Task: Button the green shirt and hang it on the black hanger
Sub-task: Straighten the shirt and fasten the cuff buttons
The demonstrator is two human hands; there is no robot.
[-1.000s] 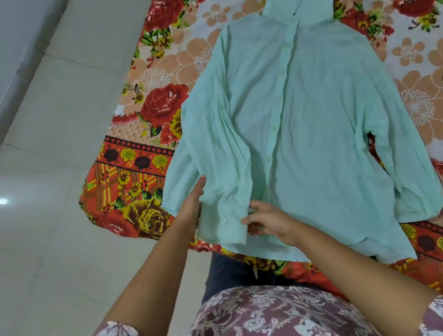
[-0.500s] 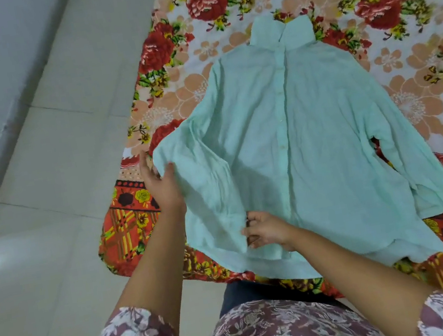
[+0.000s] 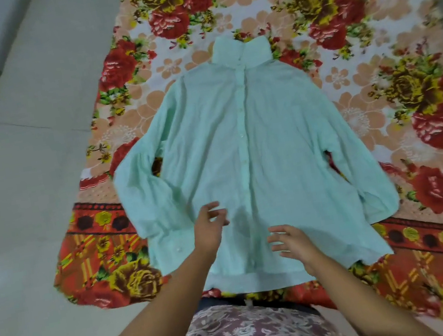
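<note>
Floor [image 3: 15, 202] lies left of my left hand [image 3: 208, 228], whose fingers [image 3: 211, 207] are spread, holding nothing, above the shirt [image 3: 257, 161]. Right hand [image 3: 291, 241] hovers likewise, loosely spread. I see no hanger, and I judge careless tugging could rumple the placket [image 3: 243, 149].

Green shirt [image 3: 254, 162] flat, front up, placket closed.

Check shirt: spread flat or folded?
Spread flat: green shirt lies front-up on the floral blanket, sleeves out at both sides, collar away from the person.
</note>
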